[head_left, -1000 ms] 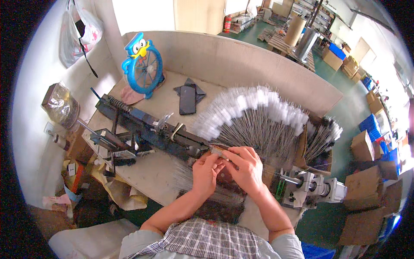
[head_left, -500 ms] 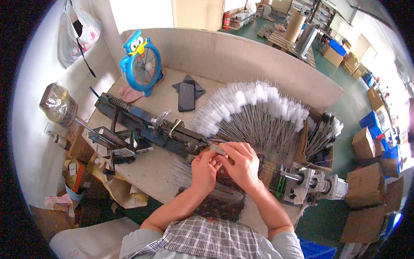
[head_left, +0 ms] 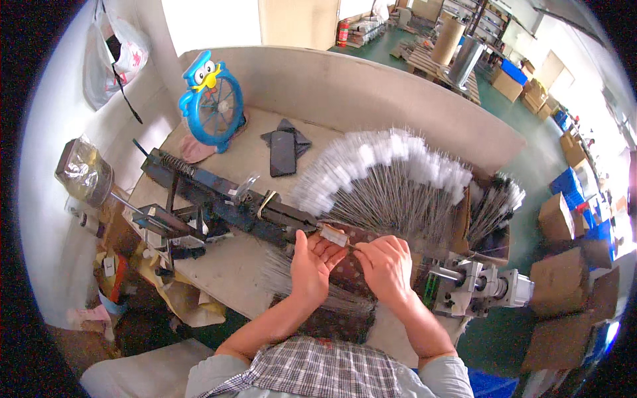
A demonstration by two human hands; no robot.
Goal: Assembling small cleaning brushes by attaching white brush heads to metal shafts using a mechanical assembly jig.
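Barely shifted since a second ago: both hands hold their spot at the near edge of the table (head_left: 219,265), fingers only creeping closer around the same small piece. Nearest in, checked shirt (head_left: 312,368) at the bottom, forearms rising from it. Left hand (head_left: 308,262) cupped, palm up, fingers half curled, steadying the small white brush (head_left: 334,234) from below. Right hand (head_left: 385,265) bunched tight, thumb and forefinger pinched on the thin wire stem just right of the bristle tuft. Looks featherlight, that brush: soft fluffy head, stiff but bendable twisted-wire stem, easily kinked if squeezed mid-length. Best taken on the bare wire close behind the bristles, with the head left uncrushed. Slippery and fine too, so a fingertip pinch probably beats a full grip. Under the hands, a dark patterned cloth (head_left: 345,278) and a loose bundle of bare wires (head_left: 285,278) lying flat. Just beyond the fingertips, the dark metal machine (head_left: 219,199) stretching off to the left, its tip almost touching the brush. To the right, a grey motor block (head_left: 488,288) beside cardboard boxes (head_left: 564,285). Further back, a great fan of finished brushes (head_left: 385,179), white heads outward, stems converging toward the hands. Beyond that, a black phone (head_left: 283,152) lying flat, a blue bird-shaped fan (head_left: 212,99) against the back wall, and a plastic bag (head_left: 113,53) hanging at far left.
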